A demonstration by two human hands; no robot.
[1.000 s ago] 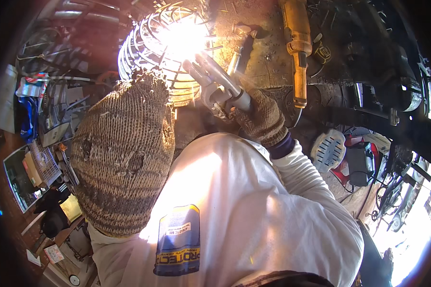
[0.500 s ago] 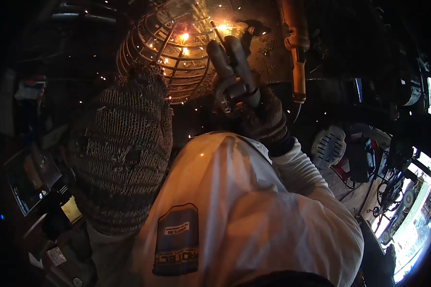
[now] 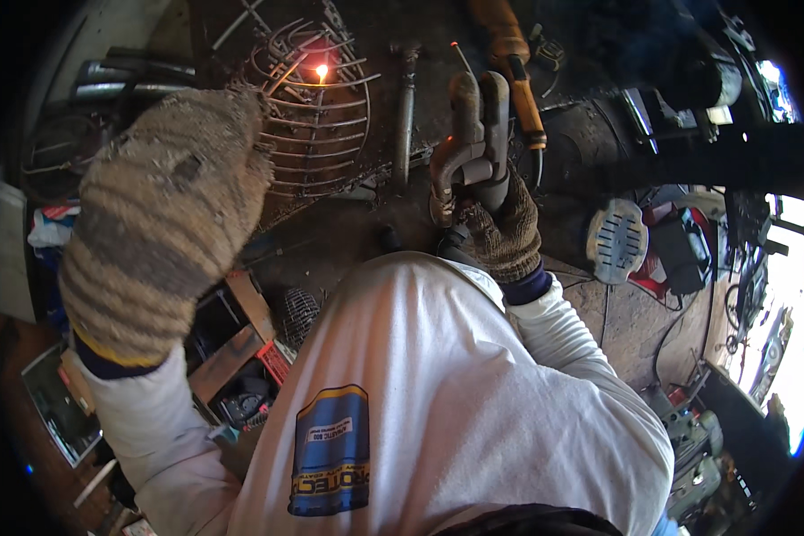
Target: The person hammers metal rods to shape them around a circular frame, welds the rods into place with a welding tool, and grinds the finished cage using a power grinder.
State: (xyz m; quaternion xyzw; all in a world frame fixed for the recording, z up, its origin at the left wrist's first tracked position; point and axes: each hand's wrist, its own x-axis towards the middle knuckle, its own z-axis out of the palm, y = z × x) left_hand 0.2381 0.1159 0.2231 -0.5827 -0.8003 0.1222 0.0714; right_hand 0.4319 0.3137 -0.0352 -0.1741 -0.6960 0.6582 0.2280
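Observation:
A round cage of curved metal rods (image 3: 317,143) lies on the dark worktop, with a bright glowing spot at its upper part. My left hand (image 3: 174,210), in a striped knitted glove, is closed at the cage's left edge; its fingertips are partly hidden. My right hand (image 3: 505,232), gloved too, is wrapped round a welding electrode holder (image 3: 473,134). From the holder's far end sticks a short electrode (image 3: 461,57) with a red-glowing tip, apart from the cage. Between cage and holder lies a hammer (image 3: 405,116) with a metal handle.
An orange power tool (image 3: 520,80) with a cord lies just right of the electrode holder. A slotted pale stool seat (image 3: 616,241) stands at the right. Metal tubes (image 3: 134,80) lie at the far left. Boxes and a red crate (image 3: 274,362) are low on the left.
Bright sparks and the arc have died down to one glowing spot, and the scene is lighter. My right hand has drawn the electrode away rightward; my left glove shows farther left.

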